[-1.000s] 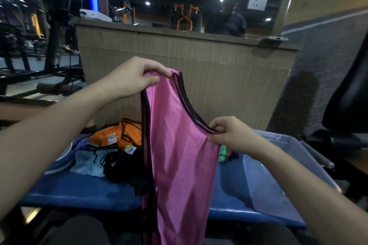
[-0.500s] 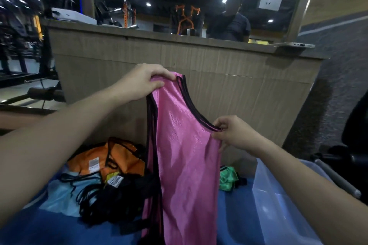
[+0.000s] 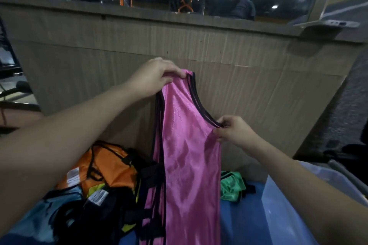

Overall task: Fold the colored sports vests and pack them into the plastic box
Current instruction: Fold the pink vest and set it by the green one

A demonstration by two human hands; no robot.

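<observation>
A person is holding a pink vest (image 3: 187,145) up, hanging over the blue desk (image 3: 239,223).

The left hand (image 3: 153,77) is pinching the strap tops high; the right hand (image 3: 233,129) is pinching the black-trimmed neckline lower right. The mesh looks light, limp and slippery, so gripping the bound edges seems safest. More vests (image 3: 107,167) are lying near left; the plastic box (image 3: 282,205) is sitting at right.

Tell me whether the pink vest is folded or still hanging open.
Hanging, doubled lengthwise: the pink vest dangles from the left hand and right hand, not packed.
</observation>
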